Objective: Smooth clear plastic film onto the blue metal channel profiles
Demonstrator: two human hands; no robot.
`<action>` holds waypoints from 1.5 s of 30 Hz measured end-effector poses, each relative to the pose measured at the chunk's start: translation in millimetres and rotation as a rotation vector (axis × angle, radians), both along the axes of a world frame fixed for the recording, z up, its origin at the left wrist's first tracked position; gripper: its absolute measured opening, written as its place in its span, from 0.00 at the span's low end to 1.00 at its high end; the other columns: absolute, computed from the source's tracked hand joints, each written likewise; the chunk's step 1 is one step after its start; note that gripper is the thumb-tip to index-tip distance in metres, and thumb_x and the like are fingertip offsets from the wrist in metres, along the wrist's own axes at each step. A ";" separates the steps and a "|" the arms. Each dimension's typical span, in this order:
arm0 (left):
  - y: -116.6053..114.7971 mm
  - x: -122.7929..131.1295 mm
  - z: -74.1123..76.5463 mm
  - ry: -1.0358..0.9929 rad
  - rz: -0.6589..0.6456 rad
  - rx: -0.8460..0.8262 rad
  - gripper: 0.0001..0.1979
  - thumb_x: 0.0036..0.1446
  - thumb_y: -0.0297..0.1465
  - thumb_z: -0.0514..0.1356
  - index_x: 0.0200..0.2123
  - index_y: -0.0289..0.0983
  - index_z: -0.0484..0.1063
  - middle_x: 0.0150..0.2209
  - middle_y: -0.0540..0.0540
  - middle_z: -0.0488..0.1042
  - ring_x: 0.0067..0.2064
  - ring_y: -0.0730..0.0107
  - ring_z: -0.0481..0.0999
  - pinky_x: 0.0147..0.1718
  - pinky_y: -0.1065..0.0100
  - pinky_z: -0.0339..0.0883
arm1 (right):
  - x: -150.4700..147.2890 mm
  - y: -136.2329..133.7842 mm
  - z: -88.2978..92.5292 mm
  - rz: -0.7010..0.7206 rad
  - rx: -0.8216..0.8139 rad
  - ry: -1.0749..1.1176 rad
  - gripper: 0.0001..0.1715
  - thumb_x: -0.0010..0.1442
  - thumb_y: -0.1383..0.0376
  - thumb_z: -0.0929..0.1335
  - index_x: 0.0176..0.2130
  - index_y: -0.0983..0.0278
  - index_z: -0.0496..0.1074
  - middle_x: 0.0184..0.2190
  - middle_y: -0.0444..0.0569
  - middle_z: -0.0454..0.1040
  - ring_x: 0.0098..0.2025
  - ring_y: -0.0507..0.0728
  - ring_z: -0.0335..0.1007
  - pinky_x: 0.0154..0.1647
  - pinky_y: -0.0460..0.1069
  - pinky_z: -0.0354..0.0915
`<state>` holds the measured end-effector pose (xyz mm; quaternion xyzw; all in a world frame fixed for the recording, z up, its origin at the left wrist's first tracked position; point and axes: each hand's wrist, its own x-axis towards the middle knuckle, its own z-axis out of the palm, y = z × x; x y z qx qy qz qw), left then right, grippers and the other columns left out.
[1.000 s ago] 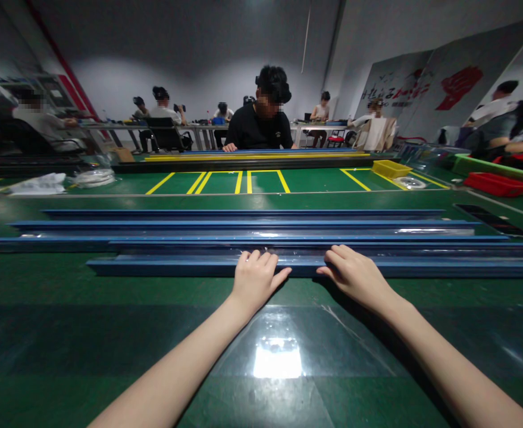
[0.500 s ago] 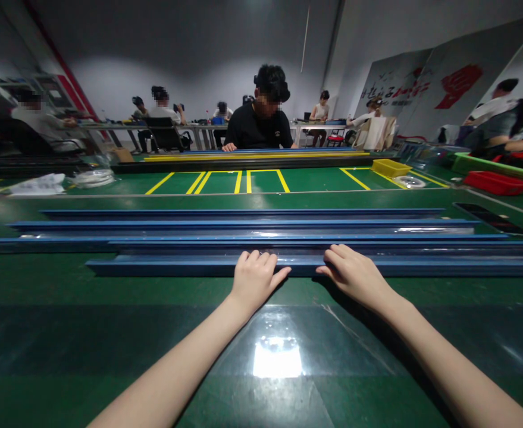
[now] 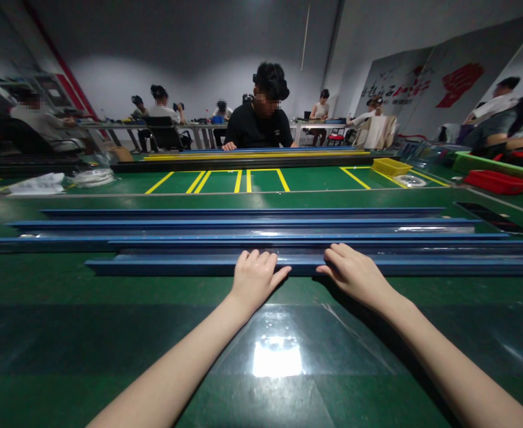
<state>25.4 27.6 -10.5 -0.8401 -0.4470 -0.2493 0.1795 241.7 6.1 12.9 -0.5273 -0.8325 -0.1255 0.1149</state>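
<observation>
Clear plastic film (image 3: 87, 339) lies flat nearest, on green tabletop (image 3: 190, 291), glare mid-strip. Just beyond: front blue channel (image 3: 167, 268), lengthwise across the view, open side up. Left hand (image 3: 256, 276) and right hand (image 3: 354, 270) sit apart on its near wall; each grip is narrow, fingers curled over the rim, thumb along the outer face, holding that wall. Pressure: can't tell. Good handling, my judgement: press evenly both sides, thumbs level, no twisting the long wall, no snagging the shiny inside. Behind: more blue channels (image 3: 199, 224), roughly parallel; dark flat slab (image 3: 493, 218) off their right end. Farther: yellow tape lines (image 3: 249, 181), white coil (image 3: 92, 177) left, yellow tray (image 3: 390, 167) and red tray (image 3: 497, 182) right. Then black bar (image 3: 243, 163), yellow bar (image 3: 256, 156), co-worker (image 3: 257, 125) seated behind.
</observation>
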 end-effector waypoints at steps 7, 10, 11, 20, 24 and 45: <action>0.0 0.6 -0.5 0.005 0.006 -0.002 0.19 0.56 0.43 0.47 0.25 0.36 0.66 0.24 0.48 0.70 0.30 0.67 0.65 0.30 0.65 0.50 | 0.6 0.8 -0.6 -0.001 -0.004 -0.007 0.14 0.59 0.57 0.57 0.29 0.62 0.61 0.29 0.48 0.65 0.33 0.55 0.60 0.30 0.47 0.55; -0.4 0.7 -0.4 0.008 0.009 -0.008 0.18 0.57 0.43 0.47 0.26 0.36 0.66 0.25 0.47 0.70 0.30 0.66 0.66 0.30 0.65 0.50 | 0.4 0.8 -0.6 -0.006 -0.009 -0.007 0.13 0.59 0.57 0.57 0.29 0.62 0.61 0.29 0.48 0.65 0.33 0.55 0.60 0.31 0.47 0.55; -0.6 0.8 -0.3 0.009 0.009 -0.009 0.18 0.56 0.43 0.47 0.27 0.36 0.67 0.25 0.47 0.70 0.31 0.66 0.66 0.30 0.65 0.50 | 0.3 0.8 -0.6 -0.004 -0.008 -0.007 0.13 0.59 0.57 0.57 0.29 0.62 0.61 0.29 0.48 0.65 0.33 0.55 0.60 0.31 0.47 0.55; -0.1 0.9 -0.2 0.011 0.043 -0.010 0.18 0.55 0.45 0.48 0.29 0.36 0.65 0.26 0.47 0.70 0.30 0.67 0.66 0.30 0.65 0.50 | -0.4 0.3 0.0 -0.006 -0.013 0.003 0.13 0.58 0.57 0.57 0.29 0.62 0.61 0.29 0.48 0.65 0.33 0.55 0.60 0.31 0.47 0.55; 0.3 0.7 -0.5 -0.001 0.045 -0.007 0.18 0.54 0.46 0.49 0.29 0.37 0.65 0.25 0.48 0.70 0.30 0.67 0.66 0.30 0.65 0.50 | -0.3 0.2 0.2 -0.011 -0.009 -0.008 0.13 0.59 0.57 0.57 0.30 0.62 0.61 0.29 0.48 0.65 0.34 0.55 0.60 0.31 0.47 0.55; -0.2 0.8 -0.6 0.015 0.041 -0.020 0.19 0.56 0.45 0.47 0.27 0.36 0.66 0.27 0.47 0.70 0.32 0.67 0.66 0.31 0.65 0.49 | 0.0 1.0 -3.4 -0.006 -0.004 -0.033 0.16 0.59 0.56 0.55 0.31 0.63 0.62 0.30 0.49 0.66 0.34 0.55 0.60 0.33 0.48 0.55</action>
